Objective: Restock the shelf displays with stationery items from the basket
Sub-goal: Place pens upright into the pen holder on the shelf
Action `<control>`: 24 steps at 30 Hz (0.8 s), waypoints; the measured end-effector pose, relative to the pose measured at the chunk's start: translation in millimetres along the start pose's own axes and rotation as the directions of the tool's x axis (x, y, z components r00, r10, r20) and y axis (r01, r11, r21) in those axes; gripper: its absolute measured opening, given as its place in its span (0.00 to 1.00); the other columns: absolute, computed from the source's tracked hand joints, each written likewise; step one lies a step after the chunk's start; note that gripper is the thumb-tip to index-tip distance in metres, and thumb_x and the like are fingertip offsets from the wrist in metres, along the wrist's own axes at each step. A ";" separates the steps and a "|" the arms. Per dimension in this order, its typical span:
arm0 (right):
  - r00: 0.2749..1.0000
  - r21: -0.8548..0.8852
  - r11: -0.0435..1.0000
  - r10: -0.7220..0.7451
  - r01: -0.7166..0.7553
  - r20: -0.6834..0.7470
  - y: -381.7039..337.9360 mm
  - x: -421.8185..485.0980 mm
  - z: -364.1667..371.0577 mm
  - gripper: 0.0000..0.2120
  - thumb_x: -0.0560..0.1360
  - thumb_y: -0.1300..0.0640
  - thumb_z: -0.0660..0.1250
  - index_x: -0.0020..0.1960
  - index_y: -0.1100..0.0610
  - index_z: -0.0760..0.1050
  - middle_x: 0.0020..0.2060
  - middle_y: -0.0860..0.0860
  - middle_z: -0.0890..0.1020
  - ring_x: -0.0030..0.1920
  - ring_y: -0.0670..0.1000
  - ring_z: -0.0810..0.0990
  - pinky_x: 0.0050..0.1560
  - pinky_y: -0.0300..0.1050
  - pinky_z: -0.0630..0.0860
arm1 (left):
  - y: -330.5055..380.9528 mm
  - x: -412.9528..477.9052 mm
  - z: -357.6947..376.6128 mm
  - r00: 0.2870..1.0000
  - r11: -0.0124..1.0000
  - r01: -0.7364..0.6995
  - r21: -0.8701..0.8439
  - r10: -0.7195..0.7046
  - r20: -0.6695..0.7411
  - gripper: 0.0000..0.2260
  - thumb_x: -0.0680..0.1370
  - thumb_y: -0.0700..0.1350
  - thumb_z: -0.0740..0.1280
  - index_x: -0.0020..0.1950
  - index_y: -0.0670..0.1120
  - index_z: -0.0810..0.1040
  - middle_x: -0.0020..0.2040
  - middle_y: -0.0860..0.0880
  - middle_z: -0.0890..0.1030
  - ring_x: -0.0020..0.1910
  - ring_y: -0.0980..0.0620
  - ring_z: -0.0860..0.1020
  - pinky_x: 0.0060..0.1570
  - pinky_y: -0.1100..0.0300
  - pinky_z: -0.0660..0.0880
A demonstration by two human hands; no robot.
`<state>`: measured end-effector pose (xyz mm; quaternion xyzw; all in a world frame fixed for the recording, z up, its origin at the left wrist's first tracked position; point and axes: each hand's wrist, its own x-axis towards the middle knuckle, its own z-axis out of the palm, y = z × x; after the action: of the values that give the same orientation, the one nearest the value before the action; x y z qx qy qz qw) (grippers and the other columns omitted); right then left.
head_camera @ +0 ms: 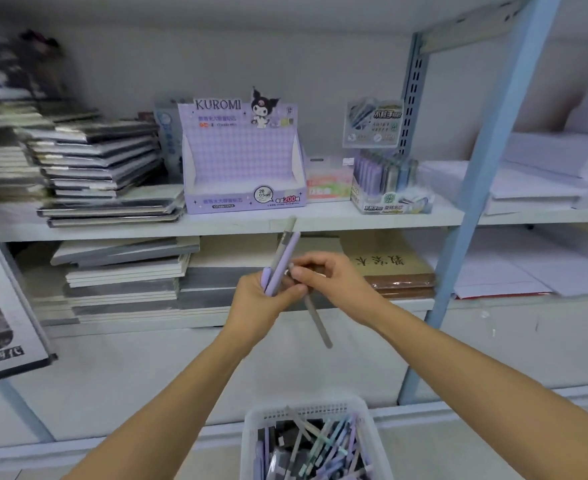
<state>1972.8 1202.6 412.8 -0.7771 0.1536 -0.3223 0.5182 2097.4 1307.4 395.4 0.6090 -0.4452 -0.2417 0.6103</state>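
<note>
My left grip (261, 299) is wrapped around a small bunch of pens (285, 258), 2 lilac and 1 grey, their free ends slanting up and to the right, reaching the front edge of the upper shelf (320, 221). My right grip (327, 275) meets it from the right and pinches the top of a grey pen (316, 320) between thumb and fingertips. That pen hangs down and to the right, below both hands, and its top touches the bunch.

Straight below my forearms stands the white basket (251, 424), at the bottom edge of the view, holding a loose tangle of more pens in lilac, grey and pale green.

On the upper shelf, right above my hands, stands a lilac checked display box (240, 157) printed "KUROMI" with a cartoon figure on its header. Its front reads "2B 0.5mm" and "200"; the rest of the writing is too small to make out. To its right lies a small pink and green box (329, 181). Next comes a second display (386, 181) packed with upright lilac and grey pens, marked "0.5 2B".

Blurred stacks of notebooks (95, 161) fill the shelf's left side. On the lower shelf lie more stacked notebooks and a brown book (389, 268) with gold characters. A blue upright (486, 161) stands to the right, with white paper stacks (528, 181) beyond it.
</note>
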 end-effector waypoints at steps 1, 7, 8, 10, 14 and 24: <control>1.000 -0.026 0.999 -0.020 0.021 0.024 -8.7 4.3 -5.1 0.07 0.78 0.59 0.67 0.54 0.59 0.80 0.44 0.51 0.84 0.45 0.48 0.81 0.49 0.42 0.79 | 7.8 3.9 -0.9 1.000 1.000 -0.012 0.016 0.012 0.006 0.08 0.72 0.46 0.76 0.41 0.43 0.80 0.23 0.57 0.72 0.21 0.60 0.69 0.23 0.70 0.66; 0.964 -0.138 0.977 -0.190 0.165 -0.189 -61.8 47.4 -46.5 0.08 0.82 0.57 0.58 0.53 0.58 0.75 0.46 0.52 0.81 0.42 0.46 0.80 0.42 0.41 0.79 | 51.0 35.1 -10.8 0.997 0.997 -0.041 -0.066 0.038 -0.061 0.11 0.76 0.50 0.70 0.45 0.42 0.79 0.26 0.52 0.67 0.24 0.54 0.64 0.23 0.63 0.64; 0.949 -0.168 0.970 -0.211 0.175 -0.233 -69.2 58.0 -54.6 0.08 0.82 0.56 0.58 0.53 0.58 0.74 0.47 0.53 0.81 0.41 0.46 0.81 0.41 0.40 0.79 | 57.3 41.1 -12.4 0.996 0.996 -0.050 -0.072 0.045 -0.072 0.12 0.77 0.50 0.70 0.47 0.41 0.79 0.26 0.53 0.67 0.23 0.55 0.63 0.22 0.64 0.63; 0.941 -0.191 0.972 -0.189 0.138 -0.282 -78.3 80.2 -67.2 0.06 0.82 0.56 0.59 0.52 0.55 0.73 0.46 0.54 0.79 0.41 0.46 0.81 0.37 0.38 0.78 | 67.2 52.5 -13.9 0.996 0.994 -0.059 -0.093 0.053 -0.066 0.12 0.78 0.49 0.68 0.50 0.39 0.79 0.26 0.53 0.66 0.22 0.56 0.62 0.20 0.65 0.62; 0.954 -0.271 0.961 -0.033 -0.051 -0.297 -70.3 117.6 -78.9 0.06 0.82 0.57 0.59 0.50 0.58 0.71 0.50 0.56 0.75 0.45 0.53 0.80 0.35 0.38 0.77 | 75.2 71.6 -17.1 0.998 0.995 -0.046 -0.090 0.041 -0.055 0.17 0.78 0.50 0.68 0.52 0.35 0.75 0.28 0.51 0.65 0.23 0.56 0.61 0.20 0.64 0.60; 0.946 -0.245 0.968 -0.023 -0.060 -0.322 -79.9 103.1 -87.1 0.06 0.80 0.57 0.63 0.46 0.59 0.74 0.38 0.53 0.81 0.39 0.52 0.83 0.42 0.40 0.80 | 79.7 96.7 -13.5 0.997 0.994 -0.053 -0.091 0.049 -0.051 0.14 0.79 0.48 0.66 0.52 0.35 0.76 0.27 0.53 0.66 0.22 0.57 0.62 0.20 0.65 0.62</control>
<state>1984.5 1115.2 542.5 -0.7720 0.2831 -0.4180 0.3862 2136.1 1244.8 497.7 0.5742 -0.4339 -0.2314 0.6546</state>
